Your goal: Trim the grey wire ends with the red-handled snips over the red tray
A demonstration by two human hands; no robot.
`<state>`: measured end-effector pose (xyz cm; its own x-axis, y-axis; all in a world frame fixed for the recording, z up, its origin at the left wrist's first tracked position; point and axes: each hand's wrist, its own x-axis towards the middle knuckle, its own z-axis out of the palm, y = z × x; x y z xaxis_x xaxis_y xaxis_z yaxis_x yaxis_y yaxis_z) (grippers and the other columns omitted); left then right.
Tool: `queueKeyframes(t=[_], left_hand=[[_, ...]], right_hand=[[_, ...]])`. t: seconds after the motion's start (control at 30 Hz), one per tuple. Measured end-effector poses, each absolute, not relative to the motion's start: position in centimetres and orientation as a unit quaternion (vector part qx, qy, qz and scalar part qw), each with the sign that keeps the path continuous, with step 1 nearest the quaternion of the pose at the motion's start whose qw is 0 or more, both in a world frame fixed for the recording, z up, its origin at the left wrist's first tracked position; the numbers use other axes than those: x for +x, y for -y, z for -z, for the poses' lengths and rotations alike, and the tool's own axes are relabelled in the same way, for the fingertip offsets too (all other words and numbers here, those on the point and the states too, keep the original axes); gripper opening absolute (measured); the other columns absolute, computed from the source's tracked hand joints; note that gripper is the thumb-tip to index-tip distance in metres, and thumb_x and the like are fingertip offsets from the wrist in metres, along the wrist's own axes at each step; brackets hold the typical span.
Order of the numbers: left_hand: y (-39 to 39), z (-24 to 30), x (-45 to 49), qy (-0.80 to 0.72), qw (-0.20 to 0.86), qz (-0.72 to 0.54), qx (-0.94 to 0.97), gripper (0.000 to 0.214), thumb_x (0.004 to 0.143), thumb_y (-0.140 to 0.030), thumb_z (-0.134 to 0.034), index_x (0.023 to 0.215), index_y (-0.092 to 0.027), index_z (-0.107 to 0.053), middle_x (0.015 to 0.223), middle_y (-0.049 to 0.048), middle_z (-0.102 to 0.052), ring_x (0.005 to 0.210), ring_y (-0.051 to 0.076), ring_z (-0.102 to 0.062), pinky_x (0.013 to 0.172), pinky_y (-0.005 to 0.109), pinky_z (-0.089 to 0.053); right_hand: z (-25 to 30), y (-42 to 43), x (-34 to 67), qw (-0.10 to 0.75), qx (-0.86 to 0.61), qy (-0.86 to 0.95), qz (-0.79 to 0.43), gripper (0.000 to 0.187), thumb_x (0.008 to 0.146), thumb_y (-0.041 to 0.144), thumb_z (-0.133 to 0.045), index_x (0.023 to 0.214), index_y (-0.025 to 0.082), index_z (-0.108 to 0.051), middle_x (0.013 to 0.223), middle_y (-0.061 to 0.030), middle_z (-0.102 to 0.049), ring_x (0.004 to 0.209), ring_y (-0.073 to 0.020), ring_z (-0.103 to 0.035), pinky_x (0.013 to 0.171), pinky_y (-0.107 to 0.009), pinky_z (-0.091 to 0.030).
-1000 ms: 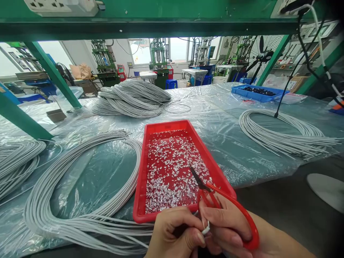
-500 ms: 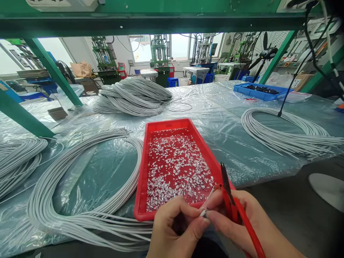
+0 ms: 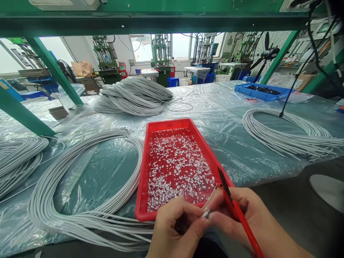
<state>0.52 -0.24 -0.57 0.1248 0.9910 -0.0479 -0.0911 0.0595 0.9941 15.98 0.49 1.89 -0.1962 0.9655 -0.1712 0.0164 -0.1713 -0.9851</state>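
My left hand [image 3: 176,229] is closed in a pinch on the end of a thin grey cable [image 3: 206,214] near the bottom of the view. My right hand [image 3: 242,220] grips red-handled scissors [image 3: 236,211], blades pointing up and away, and its fingertips also touch the cable end. Both hands hover just in front of the near edge of a red tray [image 3: 144,168] strewn with small silvery clippings. A looped bundle of grey cables [image 3: 80,215] lies on the plastic sheet left of the tray, its ends running towards my left hand.
More grey cable bundles lie at the far centre [image 3: 134,96], right [image 3: 285,134] and left edge [image 3: 18,161]. A blue tray [image 3: 258,92] sits far right. Green frame posts [image 3: 21,114] stand at left, a green beam overhead, and a white stool [image 3: 328,188] at right.
The scissors swung from lying over the tray, blades pointing left, to upright in my right hand. Both hands stayed together at the cable end and shifted slightly right.
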Motion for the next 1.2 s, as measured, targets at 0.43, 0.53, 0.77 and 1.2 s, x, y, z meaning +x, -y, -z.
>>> queueKeyframes(t=[0.43, 0.53, 0.77, 1.2], left_hand=[[-0.4, 1.3, 0.3, -0.333, 0.755, -0.422, 0.375, 0.045, 0.064, -0.048, -0.081, 0.064, -0.014, -0.051, 0.055, -0.0013, -0.052, 0.044, 0.005, -0.045, 0.041, 0.014, -0.034], [-0.2, 0.7, 0.2, -0.376, 0.736, -0.417, 0.379, 0.048, 0.062, -0.05, -0.081, 0.063, -0.013, -0.051, 0.053, -0.0023, -0.051, 0.042, 0.003, -0.043, 0.039, 0.012, -0.033], [-0.5, 2.8, 0.0, -0.24, 0.809, -0.387, 0.37, 0.031, 0.076, -0.04, -0.074, 0.072, -0.012, -0.061, 0.052, -0.0034, -0.052, 0.035, 0.0, -0.042, 0.034, 0.007, -0.03], [0.3, 1.0, 0.4, -0.36, 0.743, -0.485, 0.287, 0.027, 0.06, -0.032, -0.087, 0.064, -0.012, -0.068, 0.051, -0.0015, -0.061, 0.041, 0.002, -0.054, 0.042, 0.007, -0.036]], right_hand=[[0.7, 0.3, 14.5, 0.423, -0.301, 0.295, -0.802, 0.044, 0.086, 0.046, -0.066, 0.056, 0.015, -0.055, 0.046, 0.0044, -0.051, 0.03, -0.0012, -0.031, 0.046, -0.018, -0.038], [0.3, -0.3, 15.1, 0.418, -0.368, 0.366, -0.746, 0.037, 0.078, 0.048, -0.074, 0.071, 0.015, -0.058, 0.058, 0.0044, -0.057, 0.031, 0.0, -0.031, 0.035, -0.016, -0.023], [-2.3, -0.6, 15.9, 0.406, -0.411, 0.477, -0.663, 0.017, 0.071, 0.025, -0.081, 0.068, 0.016, -0.067, 0.061, 0.0023, -0.062, 0.058, -0.0112, -0.057, 0.057, -0.018, -0.046], [-2.6, -0.1, 15.3, 0.412, -0.477, 0.453, -0.63, 0.012, 0.071, 0.024, -0.071, 0.07, 0.016, -0.062, 0.058, 0.0039, -0.059, 0.055, -0.0096, -0.053, 0.054, -0.019, -0.04]])
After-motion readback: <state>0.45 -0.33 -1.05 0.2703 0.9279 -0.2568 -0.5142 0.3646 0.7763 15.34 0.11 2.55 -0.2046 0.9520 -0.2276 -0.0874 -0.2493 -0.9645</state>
